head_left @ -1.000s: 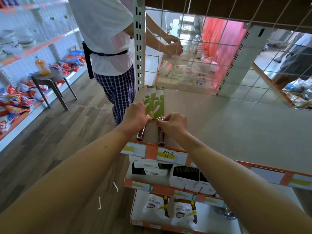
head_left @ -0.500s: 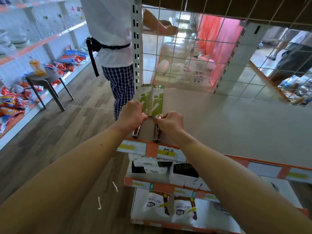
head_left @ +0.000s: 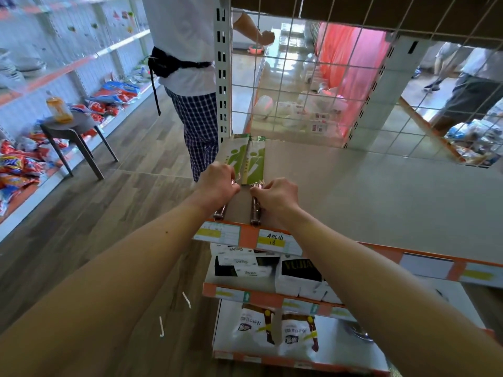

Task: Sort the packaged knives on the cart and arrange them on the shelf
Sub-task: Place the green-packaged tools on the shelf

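Two packaged knives lie side by side at the left end of the grey shelf [head_left: 381, 202], green-and-white sleeves pointing toward the wire-mesh back, brown handles toward the front edge. My left hand [head_left: 216, 183] grips the left knife [head_left: 232, 156] where sleeve meets handle. My right hand [head_left: 275, 194] pinches the top of the right knife [head_left: 255, 164], its handle showing below my fingers. The cart is not in view.
A person in a white shirt and checked trousers [head_left: 196, 104] stands just beyond the shelf upright [head_left: 222, 63]. A grey stool [head_left: 73, 131] with a bottle stands in the aisle at left. Lower shelves hold tissue boxes [head_left: 296, 276] and white bags [head_left: 272, 327].
My hands stay on the two knives, which sit a little straighter and closer together. The person behind the upright has turned and lifted an arm away.
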A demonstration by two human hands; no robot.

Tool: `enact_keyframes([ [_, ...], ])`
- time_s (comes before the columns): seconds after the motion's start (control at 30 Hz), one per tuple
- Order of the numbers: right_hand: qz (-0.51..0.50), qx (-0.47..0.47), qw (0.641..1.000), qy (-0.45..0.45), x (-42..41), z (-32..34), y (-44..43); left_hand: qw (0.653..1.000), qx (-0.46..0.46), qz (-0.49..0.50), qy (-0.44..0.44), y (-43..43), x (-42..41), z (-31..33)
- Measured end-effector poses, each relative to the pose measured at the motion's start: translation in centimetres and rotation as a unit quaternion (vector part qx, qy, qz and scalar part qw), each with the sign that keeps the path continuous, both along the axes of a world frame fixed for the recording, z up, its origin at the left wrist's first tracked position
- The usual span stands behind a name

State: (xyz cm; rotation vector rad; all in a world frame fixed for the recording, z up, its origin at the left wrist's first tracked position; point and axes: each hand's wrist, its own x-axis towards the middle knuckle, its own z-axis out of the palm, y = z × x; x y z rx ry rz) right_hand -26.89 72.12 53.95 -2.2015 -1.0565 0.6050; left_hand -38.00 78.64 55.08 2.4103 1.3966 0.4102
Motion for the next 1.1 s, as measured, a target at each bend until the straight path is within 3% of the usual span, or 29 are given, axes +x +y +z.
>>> enact_keyframes([
  [0.23,-0.015,0.000,1.000,0.015,-0.3,0.0,0.0,1.000,0.013,-0.004,0.016,-0.3,0.0,-0.2],
  [0.7,0.000,-0.001,0.998,-0.066,2.6,2.5,-4.8,0.998,0.062,-0.023,0.024,-1.9,1.3,1.3],
  [0.83,0.016,0.017,0.997,-0.076,3.7,2.4,-7.5,0.996,0.078,-0.040,0.007,-4.4,3.3,1.5],
  [1.1,0.018,0.042,0.994,-0.099,8.8,1.5,-17.2,0.996,0.040,-0.022,0.073,-13.4,8.4,0.9],
])
